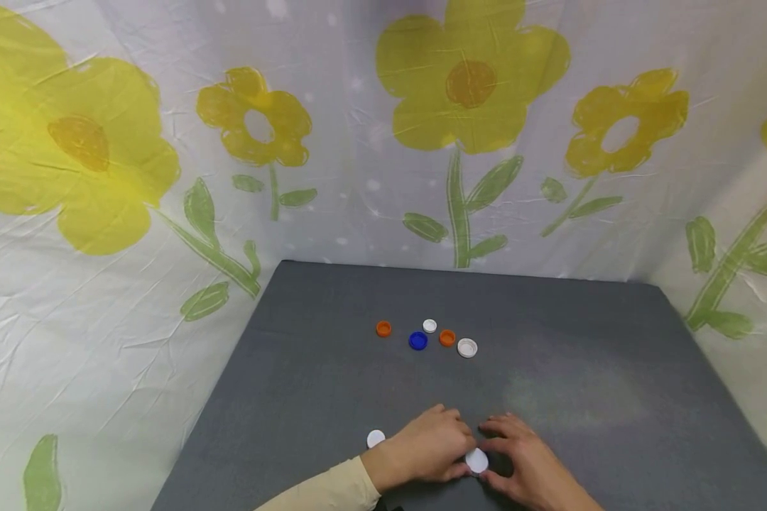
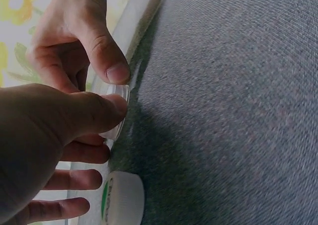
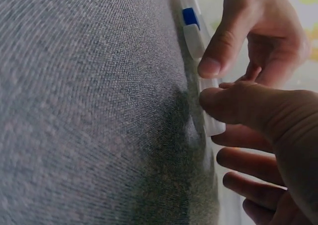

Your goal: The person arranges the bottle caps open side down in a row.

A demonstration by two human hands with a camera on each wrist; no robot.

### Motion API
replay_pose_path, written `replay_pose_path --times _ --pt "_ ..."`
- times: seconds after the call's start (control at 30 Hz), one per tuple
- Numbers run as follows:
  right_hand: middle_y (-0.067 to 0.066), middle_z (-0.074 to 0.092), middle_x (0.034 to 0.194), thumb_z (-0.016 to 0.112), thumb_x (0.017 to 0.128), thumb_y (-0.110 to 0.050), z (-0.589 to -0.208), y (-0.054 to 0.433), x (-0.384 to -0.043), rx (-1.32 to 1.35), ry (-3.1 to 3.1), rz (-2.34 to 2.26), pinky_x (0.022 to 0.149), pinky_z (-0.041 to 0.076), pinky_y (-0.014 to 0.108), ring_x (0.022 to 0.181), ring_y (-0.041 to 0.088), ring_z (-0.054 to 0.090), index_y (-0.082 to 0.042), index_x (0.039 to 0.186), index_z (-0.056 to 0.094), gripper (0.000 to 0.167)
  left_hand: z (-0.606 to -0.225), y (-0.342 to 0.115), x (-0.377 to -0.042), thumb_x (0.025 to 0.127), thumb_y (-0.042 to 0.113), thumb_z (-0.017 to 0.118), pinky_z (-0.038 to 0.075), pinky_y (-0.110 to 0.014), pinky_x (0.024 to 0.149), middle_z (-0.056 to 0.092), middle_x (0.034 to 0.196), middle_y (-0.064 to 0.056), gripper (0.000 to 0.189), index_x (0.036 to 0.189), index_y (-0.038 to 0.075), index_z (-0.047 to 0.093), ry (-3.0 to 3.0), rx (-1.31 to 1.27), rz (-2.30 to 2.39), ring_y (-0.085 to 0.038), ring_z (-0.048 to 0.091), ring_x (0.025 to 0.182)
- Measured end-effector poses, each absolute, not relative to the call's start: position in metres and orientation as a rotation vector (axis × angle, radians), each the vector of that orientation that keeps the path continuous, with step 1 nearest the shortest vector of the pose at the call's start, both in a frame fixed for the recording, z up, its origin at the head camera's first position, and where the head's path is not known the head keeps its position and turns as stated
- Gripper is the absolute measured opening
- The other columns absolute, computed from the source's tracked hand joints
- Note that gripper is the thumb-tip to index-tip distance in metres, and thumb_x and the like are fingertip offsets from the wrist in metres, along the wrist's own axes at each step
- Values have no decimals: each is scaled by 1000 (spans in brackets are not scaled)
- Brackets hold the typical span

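Between the two hands, low over the front of the grey table, is a small round lid-like piece, white on top. Its rim looks clear in the left wrist view. My left hand pinches it from the left, thumb on its near side. From the right, my right hand grips it between thumb and fingers. A white cap lies on the table just left of my left hand. The left wrist view has a white ribbed cap with a green face, below the left fingers.
Farther back on the table lie an orange cap, a blue cap, a small white cap, another orange cap and a larger white cap. A flower-printed curtain hangs behind and around the table.
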State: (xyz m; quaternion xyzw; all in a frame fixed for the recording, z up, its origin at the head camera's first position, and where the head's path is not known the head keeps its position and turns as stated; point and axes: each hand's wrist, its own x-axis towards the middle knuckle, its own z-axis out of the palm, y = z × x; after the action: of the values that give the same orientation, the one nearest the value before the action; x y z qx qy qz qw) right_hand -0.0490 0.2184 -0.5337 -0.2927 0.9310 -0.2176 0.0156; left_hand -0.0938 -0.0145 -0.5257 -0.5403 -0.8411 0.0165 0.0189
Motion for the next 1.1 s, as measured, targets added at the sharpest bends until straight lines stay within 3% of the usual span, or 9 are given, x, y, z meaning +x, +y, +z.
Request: replay_pose_path --times 0.37,0.63,0.9,1.1 --pt "5 74 132 94 86 -36 -536 217 -50 -954 2907 -633 111 50 65 127 37 68 -17 109 85 31 -524 -16 -86 97 52 79 49 -25 81 76 113 16 31 120 31 79 -2590 -1636 133 -6 65 100" --pt "4 72 136 89 91 -46 -522 214 -55 -847 2863 -695 106 53 66 131 39 66 -19 114 83 35 -524 -26 -95 102 55 71 52 -29 86 78 120 15 34 122 28 80 -2649 -1499 57 -9 67 106" --pt "8 75 129 93 86 -25 -515 211 -74 -1043 3075 -677 104 57 60 124 38 71 -9 118 81 38 -514 -43 -110 101 52 73 55 -31 86 79 116 13 30 115 27 81 -2664 -1323 8 -10 70 106" --pt "11 77 126 92 86 -21 -506 203 -98 -1151 3149 -650 110 55 58 121 34 72 -4 118 80 38 -506 -54 -120 101 50 74 55 -32 82 81 115 11 30 116 25 83 -2680 -1195 -5 -12 71 101"
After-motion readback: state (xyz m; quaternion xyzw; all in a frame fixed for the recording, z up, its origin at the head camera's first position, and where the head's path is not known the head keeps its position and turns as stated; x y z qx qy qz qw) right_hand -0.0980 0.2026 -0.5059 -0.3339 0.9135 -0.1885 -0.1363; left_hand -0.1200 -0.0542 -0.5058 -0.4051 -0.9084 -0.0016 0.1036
